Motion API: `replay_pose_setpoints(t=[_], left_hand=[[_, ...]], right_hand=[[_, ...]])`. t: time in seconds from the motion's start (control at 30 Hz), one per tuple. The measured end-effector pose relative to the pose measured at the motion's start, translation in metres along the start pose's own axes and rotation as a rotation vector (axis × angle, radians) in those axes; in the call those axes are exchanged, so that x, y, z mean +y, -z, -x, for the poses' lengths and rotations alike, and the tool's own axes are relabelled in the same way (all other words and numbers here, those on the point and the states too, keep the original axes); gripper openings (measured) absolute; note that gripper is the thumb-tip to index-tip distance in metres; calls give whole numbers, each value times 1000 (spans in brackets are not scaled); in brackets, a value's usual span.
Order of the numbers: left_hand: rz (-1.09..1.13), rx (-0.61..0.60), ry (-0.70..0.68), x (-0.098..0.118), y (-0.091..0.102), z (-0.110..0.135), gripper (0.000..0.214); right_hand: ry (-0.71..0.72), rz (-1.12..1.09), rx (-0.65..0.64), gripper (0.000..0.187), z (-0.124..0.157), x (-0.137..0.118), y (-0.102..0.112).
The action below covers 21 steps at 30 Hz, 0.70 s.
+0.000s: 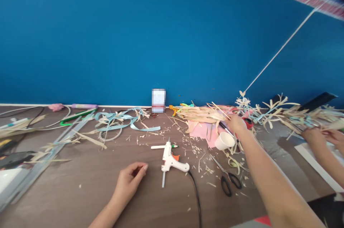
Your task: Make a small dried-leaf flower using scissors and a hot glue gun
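Observation:
My left hand [130, 180] rests above the brown table, thumb and fingertips curled together, with nothing visible between them. To its right lies a white hot glue gun [170, 160] with an orange trigger, its nozzle pointing away from me and a glue stick out of its back. My right hand [237, 126] reaches into the pile of pale dried leaf strips [200, 114]; its fingers are mostly hidden, so I cannot tell what they grip. Two thin sticks [220, 110] show beside it. Below that hand is a tilted white paper cup [224, 141]. Black-handled scissors [228, 180] lie nearer me.
A white pen [162, 146] lies behind the glue gun, whose black cord [197, 194] runs toward me. Blue ribbon [118, 122] is heaped at the back left. Another person's hands [315, 140] hold pale strips at the right. A blue wall [129, 38] bounds the table.

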<state>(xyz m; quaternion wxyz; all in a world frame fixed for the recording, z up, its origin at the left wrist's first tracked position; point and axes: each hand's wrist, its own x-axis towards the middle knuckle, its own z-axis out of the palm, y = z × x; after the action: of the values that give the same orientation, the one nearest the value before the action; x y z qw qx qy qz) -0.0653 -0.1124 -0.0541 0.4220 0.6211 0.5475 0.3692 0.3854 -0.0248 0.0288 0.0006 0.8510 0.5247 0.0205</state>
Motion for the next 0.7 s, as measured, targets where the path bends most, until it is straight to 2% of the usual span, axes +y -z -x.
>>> replay_pose_setpoints(t=[0.17,0.23,0.33,0.47,0.57,0.7], left_hand=[[-15,3,-7,2,-1,1,29],[-29,-1,-13,2,-1,1,28],[-40,-8,-23,3,0,1,27],[-61,-12,-43,1,0,-1,27],[-82,-8,-64,-1,-1,-1,28],[-90,-9,-65,-5,-2,-3,29]], right_hand=[[3,22,120,34,-4,-13,20],[46,29,149,35,-7,-29,27],[211,32,118,30,-13,-65,30],[389,58,12,27,-22,-116,21],[406,84,-42,27,-28,-143,10],[384,87,-74,28,-31,-162,0]])
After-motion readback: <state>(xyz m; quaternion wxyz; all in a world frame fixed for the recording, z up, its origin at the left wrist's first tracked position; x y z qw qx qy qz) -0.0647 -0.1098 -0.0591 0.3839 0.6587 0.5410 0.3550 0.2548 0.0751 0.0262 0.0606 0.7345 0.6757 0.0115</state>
